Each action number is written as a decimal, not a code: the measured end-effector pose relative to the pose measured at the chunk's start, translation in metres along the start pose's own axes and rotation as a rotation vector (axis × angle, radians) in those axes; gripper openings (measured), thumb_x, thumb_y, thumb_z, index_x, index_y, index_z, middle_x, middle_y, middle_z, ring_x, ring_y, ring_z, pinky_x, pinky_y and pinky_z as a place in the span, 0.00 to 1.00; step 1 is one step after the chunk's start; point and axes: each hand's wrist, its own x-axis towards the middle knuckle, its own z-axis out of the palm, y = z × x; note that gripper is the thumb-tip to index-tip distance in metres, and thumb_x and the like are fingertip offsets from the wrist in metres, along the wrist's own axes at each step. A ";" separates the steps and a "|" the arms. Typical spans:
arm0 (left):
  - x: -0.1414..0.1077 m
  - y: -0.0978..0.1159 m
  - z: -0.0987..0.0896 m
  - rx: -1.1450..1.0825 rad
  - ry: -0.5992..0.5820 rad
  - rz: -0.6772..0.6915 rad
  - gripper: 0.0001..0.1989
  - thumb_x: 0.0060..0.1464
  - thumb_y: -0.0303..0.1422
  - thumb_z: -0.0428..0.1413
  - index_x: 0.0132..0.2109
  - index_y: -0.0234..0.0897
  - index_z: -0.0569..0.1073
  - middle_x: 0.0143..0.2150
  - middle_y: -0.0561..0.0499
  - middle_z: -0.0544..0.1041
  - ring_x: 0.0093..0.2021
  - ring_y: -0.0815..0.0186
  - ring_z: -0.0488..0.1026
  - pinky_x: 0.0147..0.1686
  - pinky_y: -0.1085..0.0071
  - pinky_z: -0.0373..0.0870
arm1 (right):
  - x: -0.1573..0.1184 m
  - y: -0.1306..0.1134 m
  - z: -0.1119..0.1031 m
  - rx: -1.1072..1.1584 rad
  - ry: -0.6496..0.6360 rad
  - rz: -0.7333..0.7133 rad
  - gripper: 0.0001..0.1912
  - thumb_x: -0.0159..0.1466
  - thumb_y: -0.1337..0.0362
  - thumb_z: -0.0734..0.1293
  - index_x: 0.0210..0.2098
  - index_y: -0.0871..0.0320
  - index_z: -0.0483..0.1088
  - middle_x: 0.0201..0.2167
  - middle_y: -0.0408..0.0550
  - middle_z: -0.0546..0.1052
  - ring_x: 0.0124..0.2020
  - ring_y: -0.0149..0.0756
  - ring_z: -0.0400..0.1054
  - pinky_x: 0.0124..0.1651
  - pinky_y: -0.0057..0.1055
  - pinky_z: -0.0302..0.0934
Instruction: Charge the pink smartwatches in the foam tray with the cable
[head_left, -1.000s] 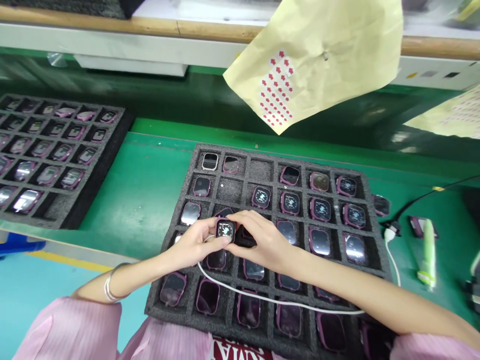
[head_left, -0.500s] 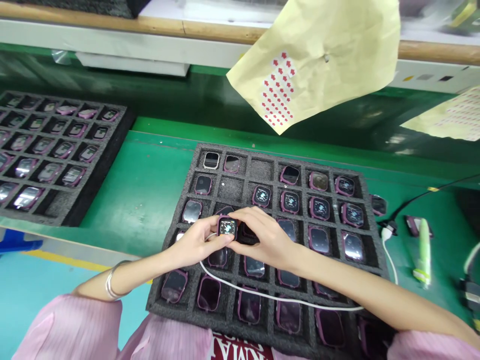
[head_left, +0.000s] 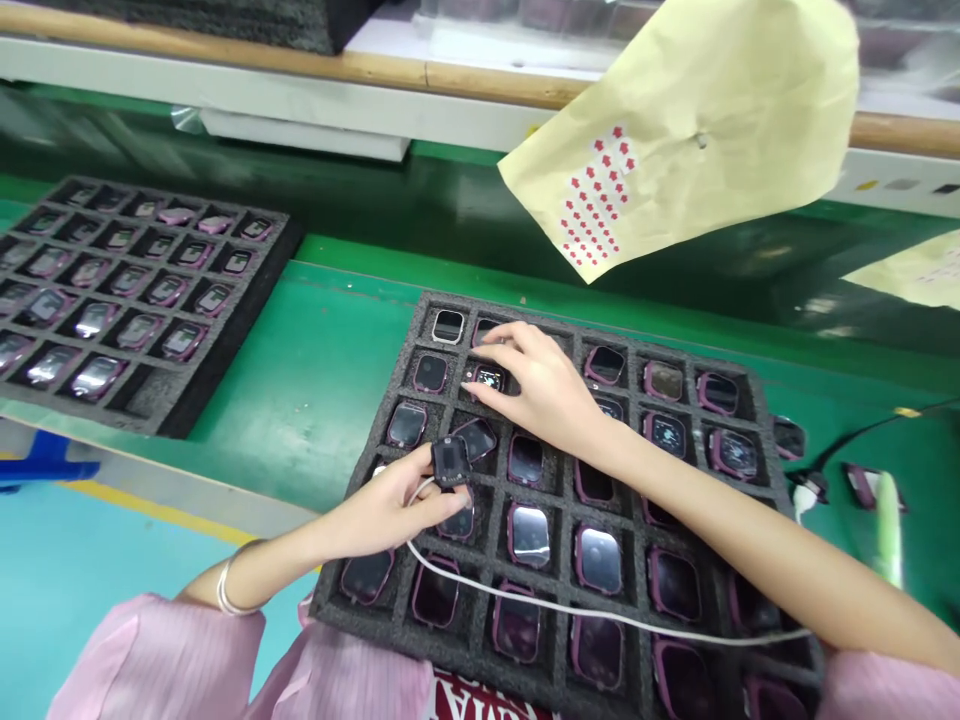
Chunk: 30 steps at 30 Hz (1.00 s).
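Observation:
A dark foam tray (head_left: 480, 470) with smartwatches in its compartments lies before me. In my left hand (head_left: 390, 505) is a small black square charging dock (head_left: 450, 461) with a white cable (head_left: 555, 606), pinched between thumb and fingers above the tray's left part. My right hand (head_left: 544, 385) hovers over the second row, its thumb and fingers apart. Between and below them a smartwatch (head_left: 490, 377) with a lit screen sits in its compartment. Under the dock, another dark watch (head_left: 477, 438) lies tilted in its compartment.
A second foam tray (head_left: 214, 365) of watches stands at the left on the green bench (head_left: 315, 350). Yellow paper (head_left: 712, 130) with red arrow stickers hangs from the shelf. To the right lie a cable plug (head_left: 806, 495) and a pale green tool (head_left: 889, 530).
My right hand has moved up and away from my left with the lit watch, which now sits in the second-row compartment. The black dock stays in my left hand, its face now bare.

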 end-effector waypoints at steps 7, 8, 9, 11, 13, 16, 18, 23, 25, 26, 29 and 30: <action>0.006 -0.005 -0.001 -0.036 0.025 0.023 0.14 0.58 0.37 0.55 0.48 0.36 0.64 0.42 0.50 0.72 0.17 0.81 0.54 0.14 0.79 0.49 | 0.038 -0.015 0.026 -0.125 -0.190 0.001 0.21 0.55 0.55 0.76 0.37 0.68 0.72 0.42 0.58 0.67 0.42 0.50 0.63 0.40 0.44 0.63; 0.006 -0.004 -0.002 -0.049 0.032 0.020 0.15 0.58 0.38 0.55 0.48 0.36 0.64 0.42 0.49 0.72 0.16 0.82 0.54 0.13 0.79 0.49 | 0.038 -0.014 0.027 -0.136 -0.177 -0.015 0.22 0.56 0.54 0.75 0.38 0.67 0.72 0.43 0.58 0.66 0.43 0.50 0.63 0.41 0.44 0.63; 0.007 -0.004 -0.003 -0.059 0.036 0.019 0.15 0.57 0.38 0.56 0.48 0.36 0.64 0.42 0.49 0.72 0.16 0.82 0.54 0.13 0.79 0.49 | 0.037 -0.013 0.028 -0.139 -0.161 -0.028 0.21 0.56 0.54 0.75 0.38 0.67 0.72 0.44 0.58 0.66 0.44 0.50 0.62 0.42 0.44 0.62; 0.007 -0.003 -0.004 -0.069 0.038 0.021 0.15 0.57 0.38 0.56 0.47 0.36 0.64 0.42 0.49 0.72 0.15 0.82 0.54 0.12 0.80 0.49 | 0.035 -0.013 0.030 -0.125 -0.139 -0.034 0.21 0.57 0.54 0.74 0.39 0.66 0.72 0.46 0.57 0.66 0.45 0.50 0.62 0.44 0.45 0.61; 0.008 -0.002 -0.003 -0.070 0.041 0.026 0.15 0.57 0.37 0.56 0.47 0.35 0.64 0.41 0.49 0.72 0.16 0.83 0.55 0.13 0.80 0.49 | 0.036 -0.013 0.034 -0.107 -0.140 -0.011 0.20 0.57 0.54 0.74 0.38 0.65 0.72 0.46 0.57 0.66 0.45 0.51 0.62 0.44 0.46 0.61; 0.008 -0.002 -0.002 -0.064 0.052 0.025 0.14 0.56 0.37 0.57 0.45 0.34 0.64 0.41 0.49 0.73 0.16 0.83 0.55 0.13 0.81 0.50 | 0.041 -0.016 0.038 -0.037 -0.122 0.040 0.17 0.56 0.57 0.75 0.34 0.65 0.72 0.45 0.58 0.67 0.46 0.54 0.62 0.44 0.48 0.61; 0.008 -0.003 -0.003 -0.061 0.056 0.022 0.14 0.56 0.38 0.57 0.45 0.35 0.64 0.41 0.49 0.73 0.15 0.83 0.56 0.12 0.81 0.50 | 0.041 -0.016 0.034 0.023 -0.093 0.052 0.14 0.56 0.60 0.75 0.34 0.63 0.71 0.45 0.57 0.68 0.47 0.52 0.64 0.46 0.48 0.62; 0.008 -0.005 -0.007 -0.093 0.056 0.022 0.18 0.53 0.37 0.60 0.47 0.35 0.66 0.36 0.52 0.73 0.15 0.82 0.56 0.13 0.80 0.51 | 0.010 -0.019 -0.003 0.422 0.016 -0.049 0.14 0.55 0.64 0.73 0.39 0.59 0.69 0.48 0.54 0.68 0.49 0.46 0.66 0.52 0.42 0.62; 0.008 -0.005 -0.008 -0.117 0.037 0.009 0.21 0.50 0.36 0.63 0.47 0.34 0.66 0.30 0.55 0.70 0.15 0.81 0.55 0.13 0.80 0.50 | -0.012 -0.025 -0.016 0.510 -0.063 -0.100 0.17 0.58 0.66 0.71 0.45 0.58 0.68 0.49 0.54 0.68 0.51 0.46 0.65 0.52 0.42 0.63; 0.009 -0.005 -0.008 -0.125 0.030 0.006 0.22 0.49 0.36 0.63 0.48 0.33 0.66 0.27 0.57 0.68 0.15 0.81 0.55 0.13 0.80 0.49 | -0.023 -0.029 -0.019 0.517 -0.109 -0.119 0.19 0.58 0.66 0.71 0.48 0.58 0.67 0.49 0.55 0.68 0.51 0.46 0.64 0.53 0.42 0.63; 0.009 -0.004 -0.005 -0.106 0.057 0.018 0.22 0.51 0.36 0.62 0.49 0.33 0.66 0.24 0.60 0.64 0.14 0.81 0.54 0.13 0.81 0.49 | -0.045 -0.038 -0.018 0.433 -0.181 -0.153 0.20 0.63 0.65 0.68 0.53 0.59 0.64 0.49 0.56 0.69 0.50 0.46 0.64 0.52 0.44 0.62; 0.009 -0.004 -0.003 -0.088 0.084 0.030 0.21 0.53 0.36 0.61 0.50 0.33 0.65 0.24 0.60 0.64 0.14 0.81 0.54 0.13 0.81 0.49 | -0.048 -0.040 -0.015 0.394 -0.187 -0.166 0.20 0.64 0.65 0.67 0.54 0.60 0.63 0.49 0.56 0.70 0.50 0.46 0.65 0.52 0.44 0.62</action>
